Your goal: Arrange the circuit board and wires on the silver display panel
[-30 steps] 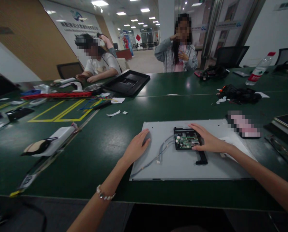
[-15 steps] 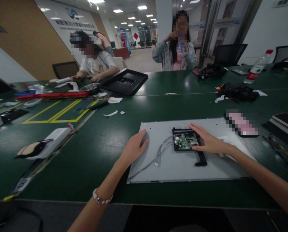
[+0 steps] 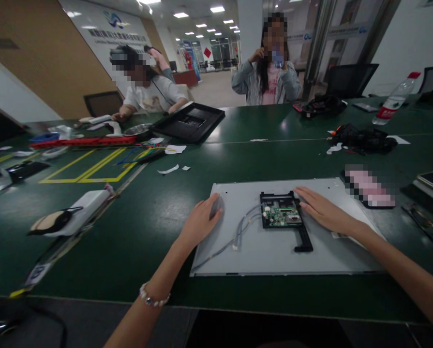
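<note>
Loose cable (grey) between hands, beside circuit board.

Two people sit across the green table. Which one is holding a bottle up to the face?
The person in the striped grey shirt, at centre. The person in the white T-shirt, farther left, leans over the table instead.

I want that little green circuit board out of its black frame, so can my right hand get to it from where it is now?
Probably yes. The right hand lies flat on the grey panel, just beside the black frame holding the green circuit board. Nothing covers the board; the grey cables run off its other side.
</note>
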`<action>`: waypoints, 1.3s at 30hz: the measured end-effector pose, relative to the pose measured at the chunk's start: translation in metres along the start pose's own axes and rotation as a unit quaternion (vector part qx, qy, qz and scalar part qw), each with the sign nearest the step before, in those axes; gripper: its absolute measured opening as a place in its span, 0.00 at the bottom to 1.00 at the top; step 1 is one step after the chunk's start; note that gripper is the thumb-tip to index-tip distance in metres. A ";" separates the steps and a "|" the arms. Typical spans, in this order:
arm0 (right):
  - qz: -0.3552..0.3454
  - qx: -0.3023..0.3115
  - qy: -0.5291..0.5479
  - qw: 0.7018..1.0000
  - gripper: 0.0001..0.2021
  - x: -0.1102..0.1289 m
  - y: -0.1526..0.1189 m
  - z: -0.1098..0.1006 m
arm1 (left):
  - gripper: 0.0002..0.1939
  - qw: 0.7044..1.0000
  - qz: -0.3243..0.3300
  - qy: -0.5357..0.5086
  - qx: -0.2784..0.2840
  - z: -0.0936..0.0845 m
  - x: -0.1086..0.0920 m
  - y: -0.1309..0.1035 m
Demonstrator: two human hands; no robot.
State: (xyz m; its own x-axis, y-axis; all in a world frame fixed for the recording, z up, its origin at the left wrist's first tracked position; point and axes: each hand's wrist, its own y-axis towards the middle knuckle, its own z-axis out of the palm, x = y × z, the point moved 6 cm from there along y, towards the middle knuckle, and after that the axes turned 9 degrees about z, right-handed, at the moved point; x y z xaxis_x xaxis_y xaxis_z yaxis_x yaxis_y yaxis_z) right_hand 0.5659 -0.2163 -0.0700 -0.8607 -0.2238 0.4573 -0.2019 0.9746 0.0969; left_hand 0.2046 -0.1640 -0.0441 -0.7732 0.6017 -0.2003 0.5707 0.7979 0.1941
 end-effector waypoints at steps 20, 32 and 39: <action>-0.037 -0.051 -0.029 0.998 0.30 0.001 -0.001 0.005 | 0.31 0.959 -0.244 0.145 -0.015 -0.036 0.167 0.084; -0.044 -0.050 -0.038 0.997 0.29 0.001 0.000 0.005 | 0.33 0.943 -0.297 0.149 0.007 -0.016 0.166 0.075; -0.037 -0.039 -0.043 0.998 0.29 -0.002 0.001 0.007 | 0.27 0.938 -0.263 0.225 0.023 -0.019 0.115 0.060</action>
State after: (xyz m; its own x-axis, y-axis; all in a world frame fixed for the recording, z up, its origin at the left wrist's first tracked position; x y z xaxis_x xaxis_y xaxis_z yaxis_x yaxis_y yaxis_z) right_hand 0.5640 -0.2154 -0.0770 -0.8823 -0.2912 0.3698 -0.2314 0.9525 0.1978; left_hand 0.1443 -0.0475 -0.0373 -0.9838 0.0568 0.1702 0.0809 0.9871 0.1381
